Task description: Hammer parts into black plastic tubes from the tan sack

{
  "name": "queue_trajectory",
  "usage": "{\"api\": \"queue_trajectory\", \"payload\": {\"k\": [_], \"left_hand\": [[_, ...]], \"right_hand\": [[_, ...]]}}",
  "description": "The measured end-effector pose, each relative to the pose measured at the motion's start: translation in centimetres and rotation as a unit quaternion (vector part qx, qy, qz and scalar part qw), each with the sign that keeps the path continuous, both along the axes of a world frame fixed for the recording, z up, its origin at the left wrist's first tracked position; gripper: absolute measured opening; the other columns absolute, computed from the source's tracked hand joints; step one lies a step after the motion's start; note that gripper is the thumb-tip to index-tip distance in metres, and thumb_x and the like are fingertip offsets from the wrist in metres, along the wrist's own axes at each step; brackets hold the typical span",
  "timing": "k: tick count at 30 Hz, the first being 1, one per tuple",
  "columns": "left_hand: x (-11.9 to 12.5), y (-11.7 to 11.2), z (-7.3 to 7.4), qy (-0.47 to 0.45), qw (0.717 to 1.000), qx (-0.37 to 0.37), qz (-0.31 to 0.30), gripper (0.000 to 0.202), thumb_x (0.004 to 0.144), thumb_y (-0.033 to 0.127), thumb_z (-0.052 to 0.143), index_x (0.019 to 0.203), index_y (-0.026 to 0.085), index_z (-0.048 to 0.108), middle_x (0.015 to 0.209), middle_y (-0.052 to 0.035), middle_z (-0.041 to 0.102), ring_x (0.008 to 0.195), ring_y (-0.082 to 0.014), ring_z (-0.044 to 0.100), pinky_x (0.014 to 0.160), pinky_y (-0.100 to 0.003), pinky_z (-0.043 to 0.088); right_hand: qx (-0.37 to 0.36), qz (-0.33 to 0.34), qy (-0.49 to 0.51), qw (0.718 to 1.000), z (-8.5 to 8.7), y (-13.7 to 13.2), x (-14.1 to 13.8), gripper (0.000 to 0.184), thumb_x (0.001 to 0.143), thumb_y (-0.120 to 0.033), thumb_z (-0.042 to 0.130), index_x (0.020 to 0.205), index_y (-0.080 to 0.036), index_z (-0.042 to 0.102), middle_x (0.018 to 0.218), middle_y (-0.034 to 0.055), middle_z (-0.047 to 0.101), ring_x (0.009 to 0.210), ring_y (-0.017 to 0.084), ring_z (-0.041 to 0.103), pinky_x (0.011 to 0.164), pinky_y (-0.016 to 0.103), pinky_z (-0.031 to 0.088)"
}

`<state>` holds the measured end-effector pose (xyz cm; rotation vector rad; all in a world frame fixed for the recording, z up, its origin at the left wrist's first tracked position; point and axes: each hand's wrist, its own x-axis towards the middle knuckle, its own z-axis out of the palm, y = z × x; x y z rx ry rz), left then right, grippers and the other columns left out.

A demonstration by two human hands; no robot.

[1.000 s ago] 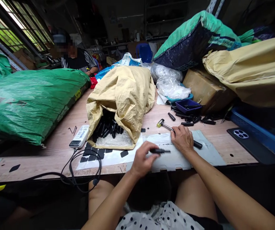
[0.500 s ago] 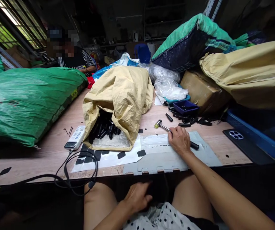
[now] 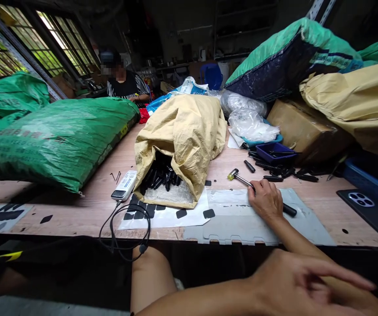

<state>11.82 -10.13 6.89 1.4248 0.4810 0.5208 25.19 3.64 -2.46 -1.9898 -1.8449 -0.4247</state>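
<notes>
My right hand (image 3: 266, 199) is closed around the middle of a small hammer (image 3: 241, 179) that lies over a grey mat (image 3: 228, 228). The hammer head, with a yellowish face, points to the far left; its black grip sticks out on the right side of the hand. My left hand (image 3: 302, 283), somewhat blurred, is raised close to the camera in front of my right forearm. Its index finger stretches to the right, the other fingers are partly bent, and I see nothing in it. Several black handle-like pieces (image 3: 165, 175) lie inside the mouth of a beige sack (image 3: 189, 131).
More black pieces (image 3: 276, 169) are scattered by a purple tray (image 3: 274, 154). A phone (image 3: 361, 210) lies at the right near a blue bin (image 3: 366, 180). A white power bank (image 3: 124, 184) trails a looped cable. A green sack (image 3: 63, 136) fills the left; a person (image 3: 127, 85) sits behind.
My left hand has risen from my lap and crossed to the right over my right forearm. The view has turned left. My right hand stays on the hammer.
</notes>
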Motion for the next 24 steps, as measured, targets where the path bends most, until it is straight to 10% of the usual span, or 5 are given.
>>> {"api": "queue_trajectory", "payload": {"k": [3,8,15,24], "left_hand": [[-6.7,1.2,-0.9,-0.014,0.968,0.021,0.25,0.039,0.085,0.056,0.073,0.091,0.018,0.082,0.064,-0.0016,0.062,0.053,-0.0097,0.045,0.052,-0.025,0.037],[-17.7,10.0,-2.8,0.125,0.753,0.091,0.64,0.031,0.089,0.047,0.064,0.086,0.018,0.074,0.068,-0.0004,0.062,0.061,-0.0143,0.052,0.057,-0.025,0.042],[-24.2,19.9,-4.2,0.365,0.627,0.178,0.665,0.032,0.082,0.04,0.066,0.099,0.016,0.079,0.084,-0.0058,0.067,0.083,-0.0225,0.064,0.087,-0.035,0.052],[-24.8,22.3,-4.8,0.446,0.65,0.2,0.582,0.025,0.08,0.038,0.072,0.094,0.019,0.081,0.092,-0.0103,0.069,0.091,-0.0272,0.065,0.089,-0.039,0.052]], "right_hand": [[0.001,0.002,-0.004,1.0,0.0,0.0,-0.1,0.021,0.097,-0.03,0.054,0.105,-0.02,0.07,0.098,0.0085,0.061,0.091,0.023,0.047,0.074,0.035,0.028],[0.006,-0.004,-0.008,1.0,-0.1,-0.1,-0.2,0.02,0.097,-0.03,0.054,0.105,-0.02,0.069,0.099,0.0083,0.061,0.092,0.023,0.048,0.074,0.035,0.028],[-0.001,-0.002,-0.004,1.0,0.0,0.1,-0.1,0.022,0.098,-0.031,0.053,0.107,-0.02,0.069,0.099,0.0086,0.061,0.092,0.023,0.048,0.075,0.035,0.028],[-0.015,-0.005,0.004,1.0,0.1,0.1,0.0,0.022,0.097,-0.031,0.052,0.105,-0.021,0.069,0.1,0.0087,0.061,0.092,0.023,0.047,0.074,0.035,0.028]]}}
